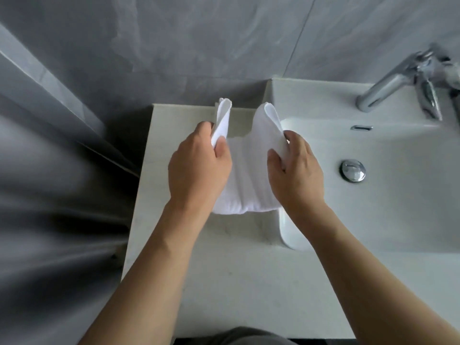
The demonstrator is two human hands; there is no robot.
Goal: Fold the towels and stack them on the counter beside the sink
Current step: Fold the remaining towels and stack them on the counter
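- The white towel [246, 175] lies on the counter [224, 282] near its back edge, its right side just at the sink [398, 195] rim.
- Left hand [199, 168] pinches the towel's far-left corner between thumb and curled fingers; right hand [296, 170] pinches the far-right corner the same way, both corners lifted.
- The cloth looks soft, light and limp; it should sag wherever unsupported, so I would hold it at the 2 corners and keep them level.
- Only 1 towel shows.
- No brand, label or readable writing appears on the towel, sink or faucet [398, 80].
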